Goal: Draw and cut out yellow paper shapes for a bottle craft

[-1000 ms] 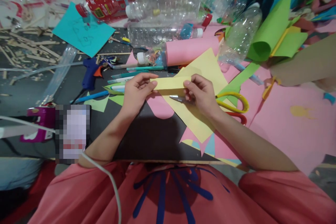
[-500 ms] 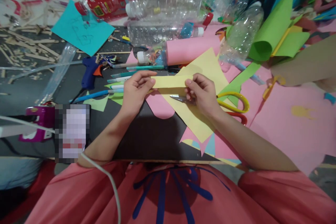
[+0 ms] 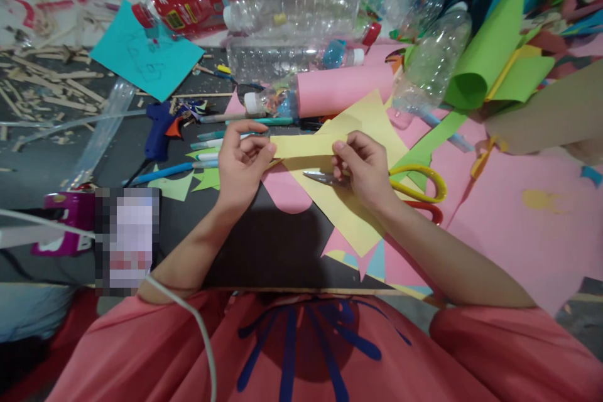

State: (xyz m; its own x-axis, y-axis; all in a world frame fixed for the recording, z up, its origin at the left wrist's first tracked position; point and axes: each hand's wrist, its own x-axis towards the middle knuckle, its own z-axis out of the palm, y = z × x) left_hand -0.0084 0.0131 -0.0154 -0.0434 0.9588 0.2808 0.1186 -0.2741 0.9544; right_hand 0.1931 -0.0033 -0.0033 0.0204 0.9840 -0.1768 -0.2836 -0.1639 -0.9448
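Observation:
A narrow yellow paper strip [image 3: 304,146] is stretched level between my two hands above the table. My left hand [image 3: 244,160] pinches its left end between thumb and fingers. At the other end, my right hand [image 3: 362,162] grips the strip with thumb on top and fingers curled. Below the right hand lie scissors with yellow and red handles [image 3: 419,183], their blades partly covered by that hand. Under them is a larger yellow sheet [image 3: 348,220], tilted on the table. A pink paper piece with a rounded end [image 3: 288,188] shows below the strip.
Left of my hands are a blue glue gun [image 3: 159,132], several pens [image 3: 174,171] and a phone [image 3: 132,239] with a cable. Clear plastic bottles [image 3: 292,12] and a bottle wrapped in pink paper [image 3: 343,91] lie at the back. Pink sheets [image 3: 532,232] cover the right side.
My left hand has shifted very slightly left and its index finger has lifted a little. Both hands still hold the yellow strip in nearly the same place.

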